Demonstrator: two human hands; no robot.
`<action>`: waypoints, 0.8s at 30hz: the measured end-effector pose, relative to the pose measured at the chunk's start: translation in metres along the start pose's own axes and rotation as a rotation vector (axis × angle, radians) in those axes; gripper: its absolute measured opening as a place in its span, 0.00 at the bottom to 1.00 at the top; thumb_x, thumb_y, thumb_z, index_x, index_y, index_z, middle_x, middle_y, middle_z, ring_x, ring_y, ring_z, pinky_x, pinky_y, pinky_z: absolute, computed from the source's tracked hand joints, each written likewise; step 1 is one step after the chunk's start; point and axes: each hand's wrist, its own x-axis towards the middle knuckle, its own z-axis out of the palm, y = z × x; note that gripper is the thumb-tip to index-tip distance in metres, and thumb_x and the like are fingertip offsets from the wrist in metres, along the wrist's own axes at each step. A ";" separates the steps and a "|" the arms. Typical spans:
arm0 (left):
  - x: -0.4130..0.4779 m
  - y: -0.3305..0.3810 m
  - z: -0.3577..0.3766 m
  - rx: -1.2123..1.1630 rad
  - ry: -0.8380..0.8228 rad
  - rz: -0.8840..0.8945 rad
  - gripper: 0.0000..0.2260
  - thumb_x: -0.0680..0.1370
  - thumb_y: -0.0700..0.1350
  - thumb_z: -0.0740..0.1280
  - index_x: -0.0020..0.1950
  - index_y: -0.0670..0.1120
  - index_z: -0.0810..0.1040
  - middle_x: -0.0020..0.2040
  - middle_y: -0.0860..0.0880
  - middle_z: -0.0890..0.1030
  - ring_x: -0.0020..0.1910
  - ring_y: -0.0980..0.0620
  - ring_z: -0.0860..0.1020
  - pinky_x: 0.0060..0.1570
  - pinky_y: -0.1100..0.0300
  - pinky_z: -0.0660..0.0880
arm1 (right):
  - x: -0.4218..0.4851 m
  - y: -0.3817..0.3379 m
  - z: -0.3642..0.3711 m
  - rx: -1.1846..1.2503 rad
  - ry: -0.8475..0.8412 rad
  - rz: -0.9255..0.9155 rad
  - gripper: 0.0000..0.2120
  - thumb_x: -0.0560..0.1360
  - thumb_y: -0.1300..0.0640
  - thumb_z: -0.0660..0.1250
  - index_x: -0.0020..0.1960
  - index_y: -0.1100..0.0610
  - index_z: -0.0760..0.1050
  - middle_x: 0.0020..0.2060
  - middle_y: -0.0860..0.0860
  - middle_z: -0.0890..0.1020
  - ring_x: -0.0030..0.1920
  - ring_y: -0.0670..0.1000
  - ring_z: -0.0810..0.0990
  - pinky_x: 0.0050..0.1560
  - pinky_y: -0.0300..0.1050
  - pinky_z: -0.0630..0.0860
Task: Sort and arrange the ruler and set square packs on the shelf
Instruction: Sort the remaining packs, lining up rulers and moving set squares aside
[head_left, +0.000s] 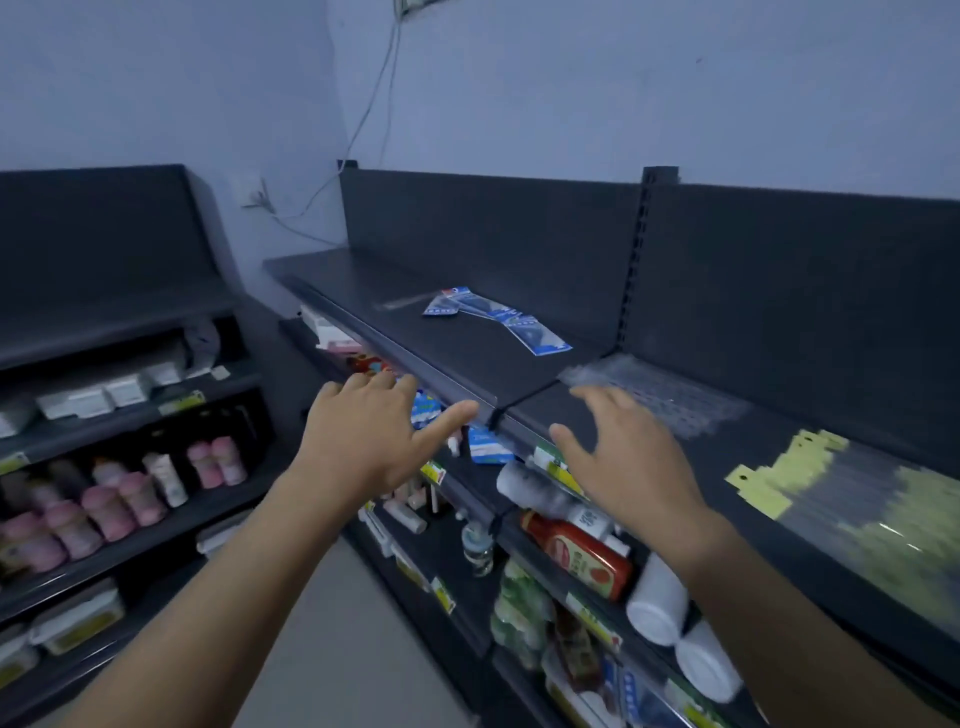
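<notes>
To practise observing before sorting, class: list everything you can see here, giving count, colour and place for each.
blue-headed packs: a few, blue and clear, fanned on the top shelf, left section
clear packs: blurred pile, count unclear, top shelf, right section
yellow-headed packs: overlapping row, count unclear, top shelf, far right
red sauce bottle: one, lying on the shelf below
white tubs: two, lower shelf, right
pink bottles: many, left shelving
cable: one, pale, on wall
left hand: open, empty, before shelf edge
right hand: open, empty, at shelf edge

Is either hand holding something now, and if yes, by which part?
Nothing is held: the left hand and right hand are open, fingers spread, apart from the blue packs.
</notes>
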 end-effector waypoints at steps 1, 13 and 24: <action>0.011 -0.012 0.007 -0.009 -0.001 -0.007 0.41 0.67 0.75 0.37 0.59 0.51 0.74 0.58 0.49 0.78 0.60 0.47 0.73 0.56 0.52 0.66 | 0.013 -0.007 0.010 0.003 -0.004 -0.005 0.23 0.79 0.44 0.58 0.71 0.51 0.64 0.68 0.50 0.70 0.66 0.53 0.70 0.61 0.49 0.69; 0.185 -0.154 0.097 0.044 -0.129 -0.039 0.41 0.69 0.75 0.41 0.66 0.50 0.71 0.63 0.49 0.77 0.62 0.46 0.73 0.58 0.51 0.66 | 0.234 -0.073 0.138 0.086 -0.059 -0.019 0.25 0.77 0.44 0.61 0.71 0.51 0.64 0.67 0.50 0.70 0.63 0.54 0.73 0.57 0.49 0.71; 0.323 -0.268 0.176 -0.021 -0.141 -0.006 0.38 0.70 0.75 0.45 0.60 0.48 0.73 0.59 0.49 0.78 0.60 0.46 0.74 0.56 0.51 0.67 | 0.371 -0.133 0.242 0.073 -0.110 0.070 0.24 0.76 0.46 0.64 0.69 0.53 0.66 0.64 0.51 0.74 0.64 0.54 0.71 0.61 0.47 0.68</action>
